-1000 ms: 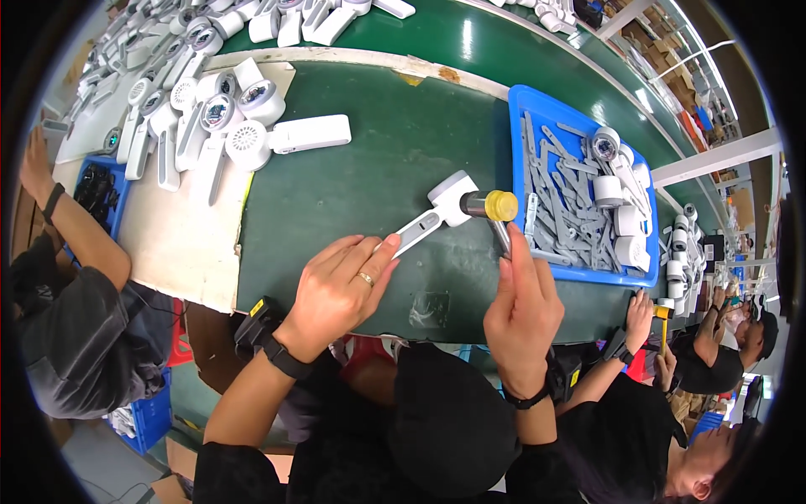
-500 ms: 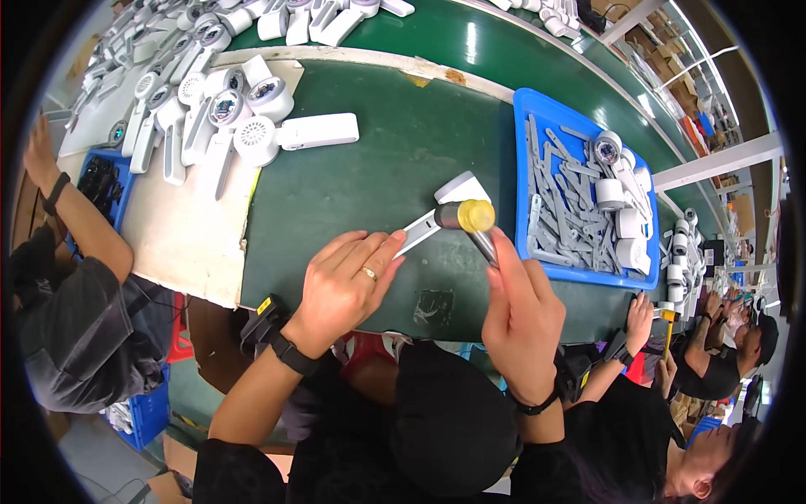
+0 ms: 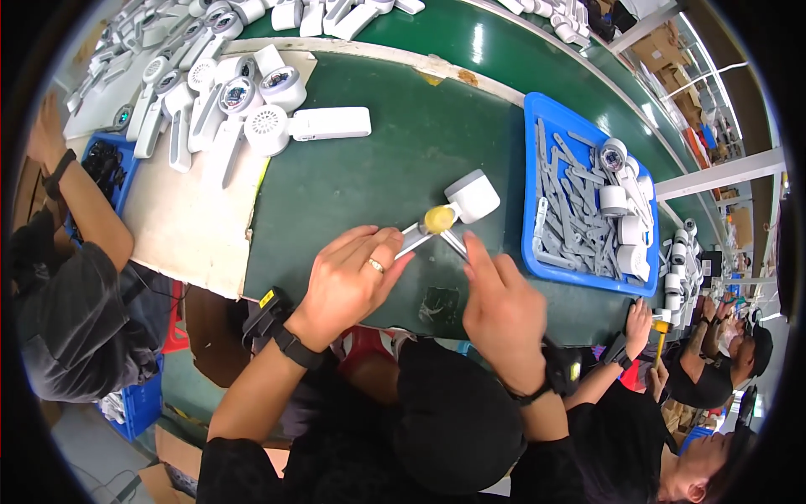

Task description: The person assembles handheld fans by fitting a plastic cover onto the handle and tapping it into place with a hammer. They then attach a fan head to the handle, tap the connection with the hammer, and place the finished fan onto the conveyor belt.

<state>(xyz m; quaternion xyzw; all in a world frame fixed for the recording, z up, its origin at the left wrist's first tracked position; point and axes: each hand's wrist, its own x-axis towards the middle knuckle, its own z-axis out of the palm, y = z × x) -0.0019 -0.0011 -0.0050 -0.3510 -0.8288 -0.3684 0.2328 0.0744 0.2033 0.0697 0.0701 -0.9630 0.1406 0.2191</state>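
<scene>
My left hand (image 3: pixel 353 281) is closed around the handle of a white handheld fan unit (image 3: pixel 476 197), pressing it to the green tabletop. The round head of this unit points away to the far right. In my closed right hand (image 3: pixel 505 315) is a mallet (image 3: pixel 437 219) with a yellow striking face and a metal handle. The mallet head is over the fan's handle, just beyond my left fingers, and hides part of it. Whether it touches the handle, I cannot tell.
To the right stands a blue tray (image 3: pixel 531 244) with many grey strips and several white fan units. A heap of fan units (image 3: pixel 266 130) lies at the left, partly on a pale board (image 3: pixel 206 231). Co-workers sit on both sides; a hand on the right (image 3: pixel 640 323) is near another yellow mallet.
The mallet has shifted left and toward me along the fan's handle. My right hand moved with it, uncovering the fan's round head. My left hand keeps its grip.
</scene>
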